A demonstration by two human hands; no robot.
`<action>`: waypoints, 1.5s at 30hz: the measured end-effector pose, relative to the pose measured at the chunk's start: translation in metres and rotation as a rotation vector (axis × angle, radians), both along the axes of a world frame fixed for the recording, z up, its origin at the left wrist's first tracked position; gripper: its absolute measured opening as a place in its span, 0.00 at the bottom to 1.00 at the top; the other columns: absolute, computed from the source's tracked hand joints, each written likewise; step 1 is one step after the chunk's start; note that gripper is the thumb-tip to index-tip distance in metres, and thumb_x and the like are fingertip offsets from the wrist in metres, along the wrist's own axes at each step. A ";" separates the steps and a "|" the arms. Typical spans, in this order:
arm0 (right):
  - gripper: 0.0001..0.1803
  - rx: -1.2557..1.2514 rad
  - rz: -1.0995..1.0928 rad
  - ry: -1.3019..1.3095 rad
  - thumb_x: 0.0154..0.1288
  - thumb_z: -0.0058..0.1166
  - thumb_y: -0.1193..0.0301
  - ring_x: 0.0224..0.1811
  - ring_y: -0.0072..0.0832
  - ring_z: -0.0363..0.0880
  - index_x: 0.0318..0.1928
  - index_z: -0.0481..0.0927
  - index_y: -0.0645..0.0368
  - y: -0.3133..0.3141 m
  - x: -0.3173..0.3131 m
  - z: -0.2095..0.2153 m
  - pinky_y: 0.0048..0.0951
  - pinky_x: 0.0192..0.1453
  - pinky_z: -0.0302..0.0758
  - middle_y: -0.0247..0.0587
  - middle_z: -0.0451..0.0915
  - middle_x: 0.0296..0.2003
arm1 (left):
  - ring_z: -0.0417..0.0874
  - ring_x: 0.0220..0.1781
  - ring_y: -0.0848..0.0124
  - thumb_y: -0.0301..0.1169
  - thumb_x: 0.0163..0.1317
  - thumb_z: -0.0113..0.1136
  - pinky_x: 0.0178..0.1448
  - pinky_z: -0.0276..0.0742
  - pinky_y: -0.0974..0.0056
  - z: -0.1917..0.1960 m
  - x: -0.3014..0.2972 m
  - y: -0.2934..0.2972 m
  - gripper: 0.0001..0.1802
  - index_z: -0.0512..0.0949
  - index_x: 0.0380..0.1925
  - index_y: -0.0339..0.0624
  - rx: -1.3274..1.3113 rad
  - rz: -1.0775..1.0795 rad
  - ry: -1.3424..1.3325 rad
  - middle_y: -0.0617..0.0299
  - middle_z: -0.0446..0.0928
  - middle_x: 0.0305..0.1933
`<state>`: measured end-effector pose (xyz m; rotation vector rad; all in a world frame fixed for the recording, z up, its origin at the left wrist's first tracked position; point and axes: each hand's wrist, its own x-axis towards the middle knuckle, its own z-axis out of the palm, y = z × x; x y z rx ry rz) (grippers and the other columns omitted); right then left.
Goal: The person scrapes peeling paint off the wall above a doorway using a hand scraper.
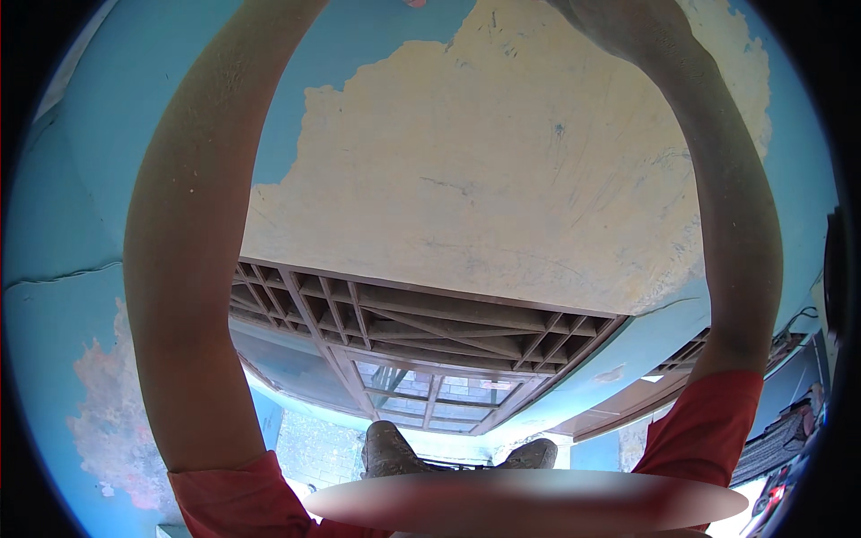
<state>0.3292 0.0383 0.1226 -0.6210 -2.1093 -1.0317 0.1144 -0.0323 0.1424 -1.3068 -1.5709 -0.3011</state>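
Note:
Both my arms reach up along a wall [502,152], blue paint with a large cream patch where the blue has come away. My left forearm [193,233] leaves the picture at the top edge, and the left hand is beyond it. A small pinkish tip [413,3] shows at the top edge; I cannot tell what it belongs to. My right forearm [731,215] bends inward near the top. Only the wrist and back part of my right hand [619,27] show there, near the cream patch. Its fingers are cut off, so anything held is hidden.
Below the patch is a brown slatted grille [448,327] above a paned window frame [435,390]. Dusty shoes [392,451] show at the bottom. More peeled paint [117,412] lies at left. Piled belongings [794,435] stand at far right.

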 end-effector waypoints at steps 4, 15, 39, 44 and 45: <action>0.12 0.019 0.039 -0.008 0.74 0.57 0.69 0.48 0.40 0.87 0.52 0.89 0.53 0.004 0.003 0.005 0.43 0.52 0.84 0.42 0.88 0.47 | 0.53 0.84 0.47 0.46 0.44 0.85 0.86 0.53 0.50 -0.003 0.000 0.000 0.67 0.54 0.77 0.28 -0.006 -0.053 -0.022 0.35 0.52 0.82; 0.12 -0.041 0.124 -0.060 0.75 0.56 0.69 0.50 0.37 0.87 0.51 0.90 0.51 -0.013 -0.021 0.005 0.42 0.56 0.83 0.38 0.90 0.46 | 0.53 0.84 0.47 0.46 0.43 0.85 0.86 0.53 0.50 -0.008 0.004 -0.009 0.67 0.55 0.77 0.29 0.046 -0.048 -0.025 0.38 0.53 0.82; 0.11 -0.192 0.192 0.021 0.76 0.54 0.68 0.43 0.42 0.87 0.48 0.87 0.58 -0.005 -0.062 0.001 0.43 0.48 0.83 0.45 0.87 0.41 | 0.52 0.85 0.53 0.42 0.44 0.86 0.86 0.54 0.52 0.001 0.007 -0.005 0.69 0.49 0.80 0.36 -0.089 0.141 -0.170 0.48 0.47 0.85; 0.12 -0.125 0.101 0.020 0.75 0.55 0.67 0.45 0.41 0.87 0.50 0.88 0.55 -0.033 0.008 -0.017 0.43 0.51 0.82 0.45 0.87 0.43 | 0.50 0.86 0.57 0.51 0.40 0.86 0.86 0.54 0.52 -0.001 -0.005 -0.017 0.74 0.47 0.80 0.38 -0.114 0.016 -0.080 0.50 0.45 0.86; 0.12 -0.081 0.002 -0.012 0.75 0.56 0.67 0.45 0.41 0.87 0.51 0.88 0.54 -0.035 0.018 -0.021 0.43 0.51 0.82 0.44 0.87 0.43 | 0.50 0.86 0.57 0.51 0.40 0.86 0.86 0.54 0.52 -0.002 -0.004 -0.017 0.74 0.47 0.80 0.38 -0.113 0.005 -0.083 0.50 0.45 0.86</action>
